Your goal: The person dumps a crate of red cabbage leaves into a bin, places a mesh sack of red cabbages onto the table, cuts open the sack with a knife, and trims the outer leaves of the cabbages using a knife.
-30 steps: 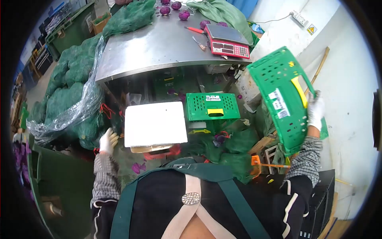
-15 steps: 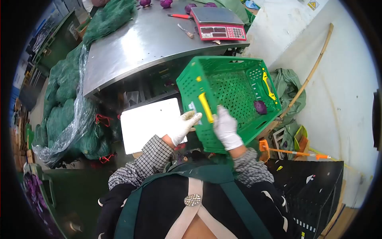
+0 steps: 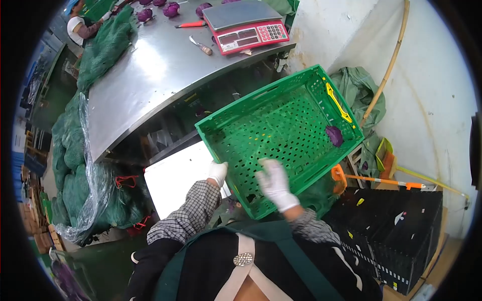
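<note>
In front of me is a green plastic crate with a yellow handle at its far right end. A purple cabbage leaf lies inside it, near the right side. My left hand, in a white glove, is closed on the crate's left wall; some of its fingers are hidden. Gloved as well, my right hand is over the crate's near part, fingers apart and a little blurred, with nothing seen in it. Under my left forearm is a white board.
A steel table bears a red scale, a knife, an orange-handled tool and several purple cabbages. Green net sacks stand left, a black box lower right. Another person is at the far left.
The crate has turned and its yellow handle on the left side no longer shows. My left hand has closed on its wall. My right hand has moved from the handle side to over the interior.
</note>
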Tool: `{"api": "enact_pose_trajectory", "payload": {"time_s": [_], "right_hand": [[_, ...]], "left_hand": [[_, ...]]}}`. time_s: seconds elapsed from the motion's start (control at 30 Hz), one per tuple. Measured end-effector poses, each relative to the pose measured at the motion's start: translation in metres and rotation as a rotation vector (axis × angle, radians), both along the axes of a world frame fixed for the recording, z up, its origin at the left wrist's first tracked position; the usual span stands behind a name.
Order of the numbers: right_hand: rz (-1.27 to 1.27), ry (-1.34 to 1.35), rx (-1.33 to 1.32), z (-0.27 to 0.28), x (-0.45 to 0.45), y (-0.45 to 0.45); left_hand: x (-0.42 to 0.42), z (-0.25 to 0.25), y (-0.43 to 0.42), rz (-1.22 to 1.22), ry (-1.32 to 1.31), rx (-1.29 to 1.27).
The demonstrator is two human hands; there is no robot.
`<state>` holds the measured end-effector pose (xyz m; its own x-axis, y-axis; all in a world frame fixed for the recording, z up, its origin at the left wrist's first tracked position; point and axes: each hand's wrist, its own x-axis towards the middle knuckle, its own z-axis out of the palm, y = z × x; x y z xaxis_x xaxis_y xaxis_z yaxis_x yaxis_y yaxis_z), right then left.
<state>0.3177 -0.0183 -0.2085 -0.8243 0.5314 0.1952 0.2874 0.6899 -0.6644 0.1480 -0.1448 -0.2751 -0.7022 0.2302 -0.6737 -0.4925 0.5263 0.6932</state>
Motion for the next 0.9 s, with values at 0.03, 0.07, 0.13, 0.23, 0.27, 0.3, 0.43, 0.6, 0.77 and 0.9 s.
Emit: {"api": "enact_pose_trajectory", "payload": {"time_s": [0.03, 0.07, 0.13, 0.23, 0.27, 0.3, 0.43, 0.6, 0.77, 0.9], "right_hand": [[-0.158, 0.086, 0.107, 0.009, 0.018, 0.029], [-0.299, 0.035, 0.278, 0.005, 0.044, 0.059], [-0.640, 0.042, 0.253, -0.030, 0.099, 0.101], [-0.977, 0.363, -0.928, -0.091, 0.154, 0.144], [-0.901, 0.408, -1.449, -0.079, 0.157, 0.145], [-0.858, 0.436, -1.600, -0.087, 0.146, 0.148], [-0.743, 0.165, -1.191, -0.131, 0.143, 0.155], [-0.702, 0.432, -1.307, -0.074, 0.078, 0.124], [-0.622, 0.202, -1.334, -0.086, 0.018, 0.139], [-0.597, 0.069, -1.283, -0.094, 0.009, 0.134]], "left_hand": [[-0.001, -0.017, -0.002, 0.009, 0.001, 0.040], [0.000, -0.026, -0.004, 0.021, 0.004, 0.079], [-0.001, -0.025, -0.007, 0.064, -0.024, 0.116], [0.001, -0.014, -0.001, 0.100, -0.016, 0.124], [-0.003, -0.019, -0.002, 0.087, -0.004, 0.132], [-0.008, -0.022, -0.001, 0.075, 0.006, 0.139], [-0.045, 0.001, 0.013, -0.150, 0.194, 0.017], [-0.110, -0.013, -0.007, -0.047, 0.178, 0.136], [-0.137, -0.035, -0.022, 0.265, 0.176, 0.118], [-0.145, -0.027, -0.028, 0.056, 0.270, -0.046]]}}
